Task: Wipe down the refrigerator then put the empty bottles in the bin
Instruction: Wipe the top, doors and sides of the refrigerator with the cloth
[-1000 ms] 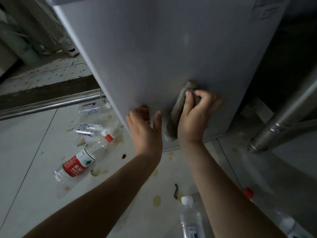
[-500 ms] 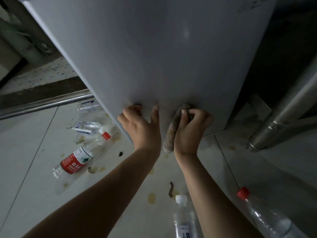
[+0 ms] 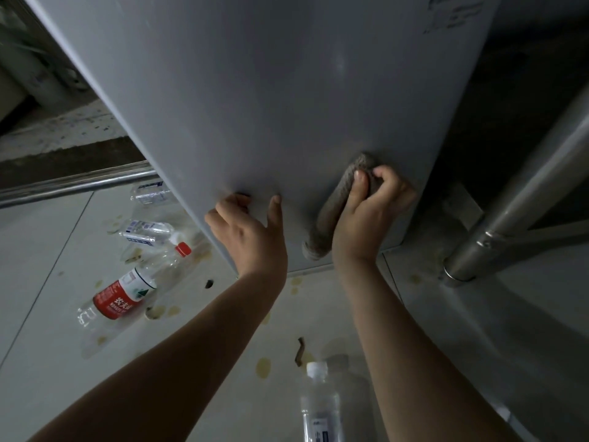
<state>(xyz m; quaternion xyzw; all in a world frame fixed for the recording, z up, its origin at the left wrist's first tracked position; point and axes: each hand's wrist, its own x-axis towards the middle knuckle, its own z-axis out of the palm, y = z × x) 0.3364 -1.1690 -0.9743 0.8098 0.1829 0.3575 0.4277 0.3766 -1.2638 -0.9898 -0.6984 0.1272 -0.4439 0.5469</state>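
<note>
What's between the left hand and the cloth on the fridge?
Nothing. In the head view, only bare fridge panel separates the left hand from the cloth held by the right hand.

Steel rail: horizontal, left of the left hand.
Steel post: slanted, right of the right hand.
Yellow stains: on the floor below both hands.
</note>
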